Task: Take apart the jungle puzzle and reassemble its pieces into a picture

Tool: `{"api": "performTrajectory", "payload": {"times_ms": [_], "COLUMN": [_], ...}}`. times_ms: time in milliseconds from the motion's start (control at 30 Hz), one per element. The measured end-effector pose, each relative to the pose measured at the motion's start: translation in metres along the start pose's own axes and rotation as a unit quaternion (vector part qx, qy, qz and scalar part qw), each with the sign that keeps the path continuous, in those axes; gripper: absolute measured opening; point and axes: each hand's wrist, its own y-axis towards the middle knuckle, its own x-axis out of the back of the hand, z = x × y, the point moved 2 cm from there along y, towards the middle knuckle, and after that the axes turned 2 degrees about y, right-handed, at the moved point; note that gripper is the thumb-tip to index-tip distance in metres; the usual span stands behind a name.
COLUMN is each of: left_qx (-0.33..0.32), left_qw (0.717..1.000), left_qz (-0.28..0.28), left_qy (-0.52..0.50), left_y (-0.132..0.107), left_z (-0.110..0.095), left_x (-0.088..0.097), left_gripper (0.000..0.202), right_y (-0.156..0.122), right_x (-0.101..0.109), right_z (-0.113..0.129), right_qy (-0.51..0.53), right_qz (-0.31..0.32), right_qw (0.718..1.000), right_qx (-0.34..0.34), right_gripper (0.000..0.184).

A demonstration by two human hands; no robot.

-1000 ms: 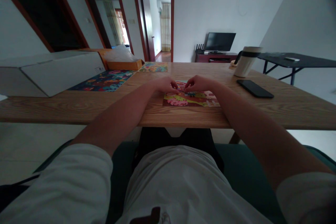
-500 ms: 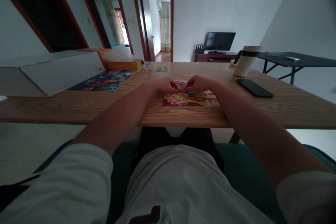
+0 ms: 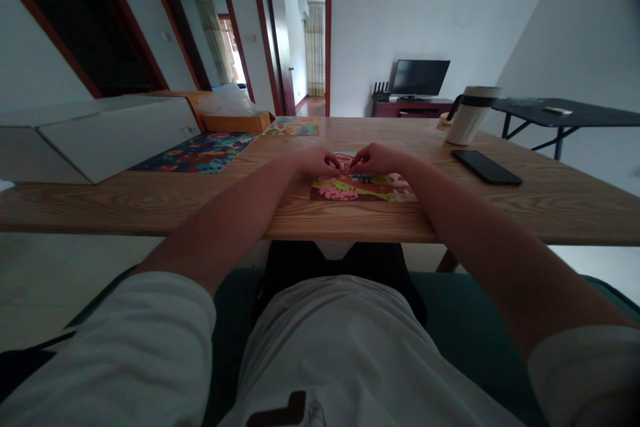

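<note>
Near the front edge of the wooden table (image 3: 550, 207), a pink-and-yellow illustrated sheet (image 3: 360, 192) lies flat, with the left hand (image 3: 316, 161) and right hand (image 3: 377, 158) over its far part, fingers curled inward and fingertips close together; cannot tell whether either pinches anything. To the right, a black smartphone (image 3: 486, 167) lies flat, a white tumbler (image 3: 466, 125) upright just beyond it; to the left, a long white carton (image 3: 115, 137) beside a dark-blue patterned sheet (image 3: 205, 152). Farther off, against the wall, a television (image 3: 420, 78) on a dark-red cabinet (image 3: 390, 109).
</note>
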Motion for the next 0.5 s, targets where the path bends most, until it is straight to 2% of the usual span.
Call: {"api": "performTrajectory", "payload": {"times_ms": [167,300,500], "left_qx": [-0.011,0.005,0.003], "left_qw": [1.000,1.000,0.999], "left_qz": [-0.012,-0.016,-0.012], "left_qy": [0.004,0.024,0.050], "left_y": [-0.001,-0.001,0.006], "left_z": [-0.002,-0.010,-0.016], "left_x": [-0.001,-0.001,-0.007], "left_gripper": [0.048,0.043,0.045], "right_y": [0.001,0.000,-0.003], "right_x": [-0.002,-0.001,0.002], "right_z": [0.002,0.004,0.007], "right_qy": [0.013,0.012,-0.006], "right_qz": [0.004,0.013,0.017], "right_qw": [1.000,1.000,1.000], "right_qx": [0.004,0.011,0.007], "right_gripper": [0.038,0.035,0.040]}}
